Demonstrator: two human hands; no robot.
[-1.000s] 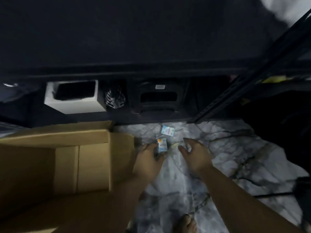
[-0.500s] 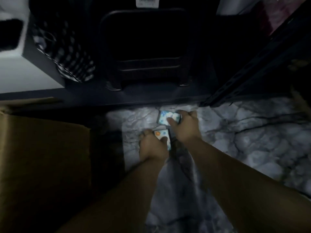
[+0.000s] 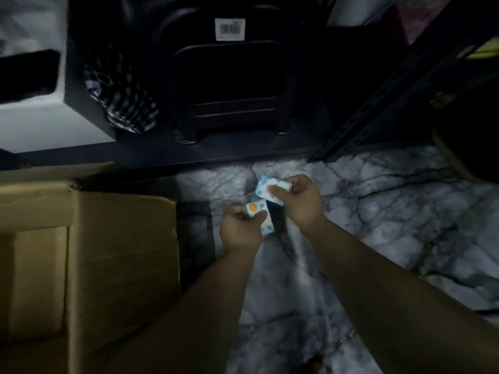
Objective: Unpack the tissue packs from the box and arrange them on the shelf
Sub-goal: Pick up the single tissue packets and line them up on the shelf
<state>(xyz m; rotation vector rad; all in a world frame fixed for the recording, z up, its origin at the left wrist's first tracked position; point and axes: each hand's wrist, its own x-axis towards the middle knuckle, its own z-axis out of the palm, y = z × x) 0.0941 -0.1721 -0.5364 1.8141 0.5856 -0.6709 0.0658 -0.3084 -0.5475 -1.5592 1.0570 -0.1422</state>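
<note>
Over a dim, veined marble floor (image 3: 378, 211), just in front of the bottom shelf (image 3: 216, 155): two bare forearms reaching forward, each hand busy with one small tissue pack. Left hand (image 3: 240, 230) curled around a white pack with an orange dot and blue specks (image 3: 259, 211), thumb laid across its top, fingers wrapped under its left edge. Right hand (image 3: 299, 201) pinching a second white-and-blue pack (image 3: 266, 188), thumb on the upper face, fingers folded round the far end. Both packs held above the floor, corners close together, the right-hand one slightly farther forward and tilted; hard to tell whether touching. Beneath them, a dark shadow on the marble. At the left, an open cardboard box (image 3: 108, 265), flaps up, inside too dark to make out. On the low shelf straight ahead, a black plastic stool (image 3: 229, 90) bearing a white barcode sticker (image 3: 230, 29); left of it, a black-and-white patterned bundle (image 3: 127, 103), and farther left a white box with a dark opening (image 3: 40, 117). At the right, a black perforated metal upright (image 3: 378, 103) slanting down to the floor, with something yellow (image 3: 486, 49) at the far edge behind it. Near the bottom edge, a dark blurred shape between the arms, too dim to identify.
</note>
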